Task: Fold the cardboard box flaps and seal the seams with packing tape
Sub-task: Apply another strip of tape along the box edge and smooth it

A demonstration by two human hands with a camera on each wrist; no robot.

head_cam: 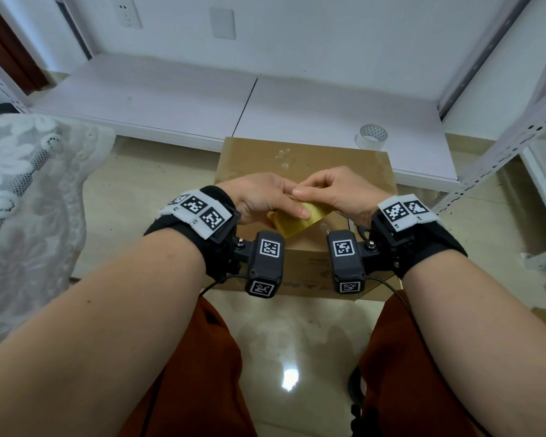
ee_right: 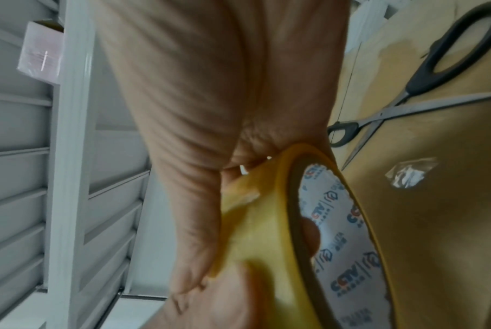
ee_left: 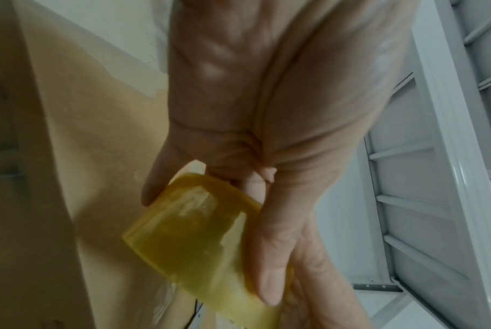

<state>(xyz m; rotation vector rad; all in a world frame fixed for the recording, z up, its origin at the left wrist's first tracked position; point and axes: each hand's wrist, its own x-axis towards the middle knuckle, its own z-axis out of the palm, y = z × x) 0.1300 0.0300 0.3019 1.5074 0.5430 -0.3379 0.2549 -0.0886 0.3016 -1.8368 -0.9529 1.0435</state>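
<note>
A closed brown cardboard box (head_cam: 300,159) stands on the floor between my knees. Above its near half both hands hold a yellow roll of packing tape (head_cam: 297,220). My left hand (head_cam: 265,197) grips the roll, its thumb lying across the outer face. My right hand (head_cam: 334,190) curls over the roll's top edge from the right, fingertips meeting the left hand's. In the left wrist view the tape roll (ee_left: 191,240) sits under the thumb. In the right wrist view the tape roll (ee_right: 269,233) shows its printed core, with the box (ee_right: 441,211) beneath.
Black-handled scissors (ee_right: 424,89) lie open on the box top to the right of my hands. A clear tape roll (head_cam: 372,136) stands on the low white shelf (head_cam: 186,99) behind the box. White metal racking (head_cam: 498,152) rises at right; lace cloth (head_cam: 29,190) lies at left.
</note>
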